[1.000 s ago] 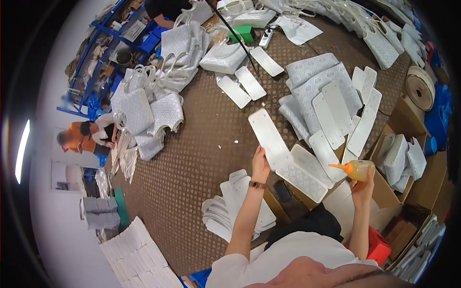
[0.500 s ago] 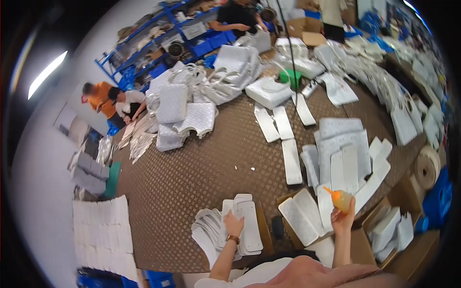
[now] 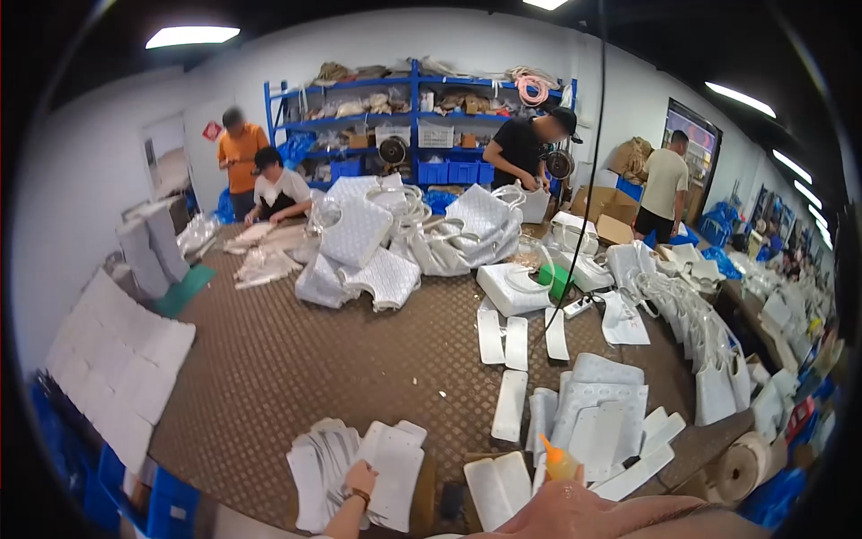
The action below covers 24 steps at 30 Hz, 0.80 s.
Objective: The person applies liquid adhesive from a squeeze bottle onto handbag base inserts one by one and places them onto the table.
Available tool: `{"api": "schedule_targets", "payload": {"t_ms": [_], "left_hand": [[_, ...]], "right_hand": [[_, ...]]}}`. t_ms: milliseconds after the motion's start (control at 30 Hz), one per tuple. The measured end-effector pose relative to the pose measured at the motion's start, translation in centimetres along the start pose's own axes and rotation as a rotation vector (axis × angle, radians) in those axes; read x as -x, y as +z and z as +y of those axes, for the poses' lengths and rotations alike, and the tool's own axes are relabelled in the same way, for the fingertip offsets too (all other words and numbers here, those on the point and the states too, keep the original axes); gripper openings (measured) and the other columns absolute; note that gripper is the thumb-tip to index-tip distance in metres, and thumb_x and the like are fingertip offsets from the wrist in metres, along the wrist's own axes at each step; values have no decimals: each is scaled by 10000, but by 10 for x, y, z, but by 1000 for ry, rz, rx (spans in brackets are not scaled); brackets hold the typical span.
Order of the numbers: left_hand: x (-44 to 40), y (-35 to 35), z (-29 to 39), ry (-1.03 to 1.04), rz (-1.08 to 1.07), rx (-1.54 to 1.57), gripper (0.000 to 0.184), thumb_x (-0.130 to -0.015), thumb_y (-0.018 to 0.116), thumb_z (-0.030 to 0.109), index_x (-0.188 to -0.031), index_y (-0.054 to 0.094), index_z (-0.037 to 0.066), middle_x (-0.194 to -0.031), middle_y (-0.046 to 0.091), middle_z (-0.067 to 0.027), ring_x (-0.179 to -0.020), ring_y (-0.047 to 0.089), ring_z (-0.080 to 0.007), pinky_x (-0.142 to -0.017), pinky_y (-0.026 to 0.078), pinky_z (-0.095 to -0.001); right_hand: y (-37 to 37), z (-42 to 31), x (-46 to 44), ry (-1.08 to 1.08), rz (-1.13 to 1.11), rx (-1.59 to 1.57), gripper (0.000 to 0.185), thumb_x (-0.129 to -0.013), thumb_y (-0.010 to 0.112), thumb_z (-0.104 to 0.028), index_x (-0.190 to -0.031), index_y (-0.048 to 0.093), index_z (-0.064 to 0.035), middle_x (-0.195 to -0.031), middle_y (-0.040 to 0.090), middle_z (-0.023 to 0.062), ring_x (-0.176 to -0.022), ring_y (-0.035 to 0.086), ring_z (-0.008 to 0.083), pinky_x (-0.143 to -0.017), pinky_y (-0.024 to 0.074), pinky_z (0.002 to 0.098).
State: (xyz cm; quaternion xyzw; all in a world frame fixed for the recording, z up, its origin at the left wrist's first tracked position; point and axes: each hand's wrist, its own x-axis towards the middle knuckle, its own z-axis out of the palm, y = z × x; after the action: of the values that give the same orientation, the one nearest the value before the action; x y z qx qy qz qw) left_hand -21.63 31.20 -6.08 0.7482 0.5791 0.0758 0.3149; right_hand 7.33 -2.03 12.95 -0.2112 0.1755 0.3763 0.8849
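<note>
In the head view, my left hand is at the edge of a white flat panel with rounded corners, its fingers closed at that edge. More such panels lie fanned out in an overlapping pile to its left. My right hand is largely hidden behind part of my own body at the bottom of the view. It holds a squeeze bottle with yellowish contents and an orange nozzle, tip upward. Close by stand white panels in a cardboard box, with larger patterned white pieces behind.
Several narrow white strips lie on the brown patterned table. White bags are heaped at the back, others along the right. A black cable hangs over the table. Several people work around it, one in a black shirt.
The head view has tilted up and levelled, so the table sits lower in it. My left hand's fingers, earlier spread over the panels, are now drawn in at one panel's edge. The bottle stays in my right hand.
</note>
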Motion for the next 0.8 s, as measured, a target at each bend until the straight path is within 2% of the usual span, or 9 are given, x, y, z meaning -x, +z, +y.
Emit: {"api": "schedule_targets", "payload": {"t_ms": [67, 233, 300, 367, 433, 500, 533, 667, 800], "left_hand": [[5, -10, -1, 34, 78, -10, 241, -730, 724, 261, -833, 622, 69, -825, 651, -137, -838, 614, -335, -734, 478, -429], [16, -30, 20, -88, 111, 65, 227, -808, 642, 254, -916, 588, 62, -921, 644, -185, -923, 606, -358, -778, 472, -458], [12, -31, 27, -36, 150, 212, 233, -832, 607, 230, -978, 559, 55, -924, 629, -210, -921, 595, -367, -771, 470, -451], [0, -20, 31, 274, 229, 289, 250, -864, 575, 187, -1033, 521, 10, -945, 626, -202, -917, 614, -313, -751, 478, -398], [9, -33, 73, 363, 115, 537, 270, -901, 544, 141, -1102, 505, -34, -1013, 625, -161, -929, 611, -219, -770, 481, -319], [20, -48, 126, 146, -302, 1038, 331, -918, 541, 127, -1193, 486, -48, -1076, 609, -109, -955, 585, -157, -799, 479, -273], [26, -53, 147, 205, -495, 1160, 390, -924, 538, 114, -1274, 446, -32, -1102, 603, -92, -957, 590, -155, -821, 480, -271], [87, -109, 245, 331, -669, 1185, 409, -935, 510, 87, -1327, 418, 18, -1072, 622, -61, -932, 595, -118, -812, 487, -261], [112, -134, 279, 373, -728, 1111, 418, -942, 500, 87, -1344, 404, 34, -1079, 621, -59, -919, 605, -108, -801, 494, -253]], "right_hand": [[-11, -10, -3, -32, 16, 25, 463, -820, 598, -539, -1041, 603, -132, -765, 638, 41, -492, 557, 117, -440, 472, 200], [-7, -12, 18, -161, 53, 35, 471, -814, 595, -554, -1029, 601, -135, -717, 625, 28, -462, 540, 99, -424, 466, 191], [-5, -13, 23, -202, 97, 10, 456, -813, 602, -551, -1011, 600, -141, -733, 625, 16, -466, 538, 88, -414, 459, 181], [-5, -18, 17, -198, 80, 22, 437, -815, 607, -542, -1001, 601, -147, -757, 629, 12, -466, 536, 85, -411, 457, 176], [8, -20, 15, -265, 62, 76, 391, -831, 610, -509, -995, 596, -155, -802, 634, 4, -469, 533, 84, -405, 448, 179], [28, -25, 11, -372, 5, 180, 385, -855, 597, -473, -1050, 581, -142, -879, 634, 13, -576, 568, 86, -419, 453, 185], [38, -28, 10, -419, -61, 256, 410, -865, 587, -462, -1101, 572, -128, -934, 633, 26, -680, 604, 85, -438, 465, 182], [90, -41, 19, -620, -330, 506, 390, -907, 551, -401, -1142, 516, -92, -963, 609, 38, -764, 593, 119, -545, 459, 255], [124, -46, 28, -830, -304, 612, 361, -913, 554, -356, -1140, 497, -81, -950, 591, 39, -765, 585, 128, -571, 459, 273]]}}
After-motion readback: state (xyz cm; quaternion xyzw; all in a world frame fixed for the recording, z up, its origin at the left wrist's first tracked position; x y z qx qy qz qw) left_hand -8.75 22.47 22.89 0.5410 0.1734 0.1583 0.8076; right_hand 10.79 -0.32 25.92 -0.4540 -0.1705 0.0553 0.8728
